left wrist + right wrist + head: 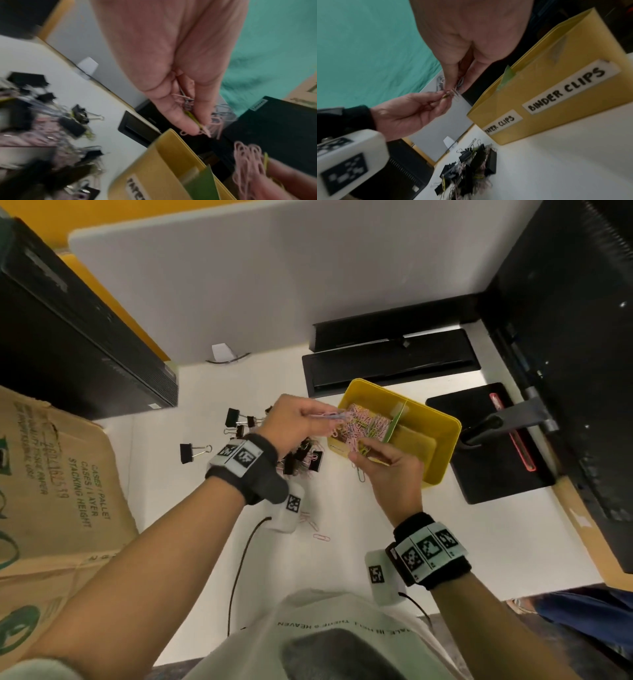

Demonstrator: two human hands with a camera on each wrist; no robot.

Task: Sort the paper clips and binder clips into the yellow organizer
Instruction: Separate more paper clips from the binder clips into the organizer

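The yellow organizer [442, 422] stands on the white desk, labelled "PAPER CLIPS" and "BINDER CLIPS" [565, 89], with a green divider [397, 419] between its two compartments. A heap of pink and yellow paper clips [366, 426] lies in the left compartment. My left hand [329, 416] pinches a small bunch of paper clips [192, 116] over the organizer's left edge. My right hand [359, 448] pinches more pink clips [247, 161] at the near rim. The two hands' fingertips nearly meet in the right wrist view. Black binder clips [301, 457], tangled with paper clips, lie in a pile under my left wrist.
One binder clip [191, 451] lies apart to the left, and loose paper clips [322, 537] lie nearer me. A cardboard box [51, 491] and a black computer case [85, 337] stand at left. A monitor stand [496, 446] is right of the organizer, a black tray [387, 364] behind it.
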